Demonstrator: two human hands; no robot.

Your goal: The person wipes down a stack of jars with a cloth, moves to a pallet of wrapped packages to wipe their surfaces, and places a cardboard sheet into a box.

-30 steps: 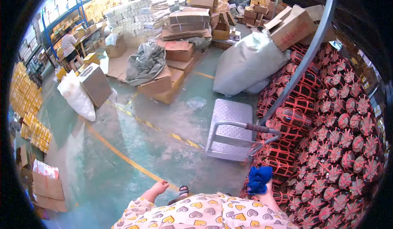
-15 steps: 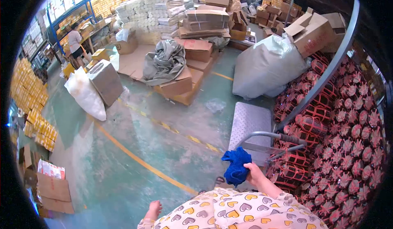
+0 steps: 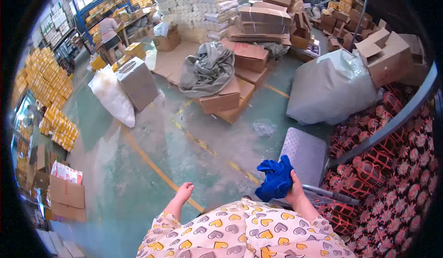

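A crumpled blue cloth (image 3: 275,178), fuzzy like a towel, is gripped in my right hand (image 3: 295,189) in front of my body. My thumb lies along its right side, and the other fingers are mostly behind it. Beyond the cloth lies the ridged metal platform of a hand cart (image 3: 302,152), with its tubular handle (image 3: 332,193) close to my right wrist. My left hand (image 3: 185,192) hangs over the green floor, fingers curled in and nothing visible in them.
Red-netted bundles (image 3: 387,179) are piled along the right, beside a big wrapped bale (image 3: 330,89). Ahead are flattened cartons (image 3: 263,20) and a grey-green tarp (image 3: 207,69). A white sack (image 3: 110,94) leans against a box (image 3: 137,83). A person (image 3: 110,32) stands far left.
My view has turned right-to-left across the room, so the scene sits further right. My left hand has risen and come forward. The blue cloth stays in my right hand, its folds shifted.
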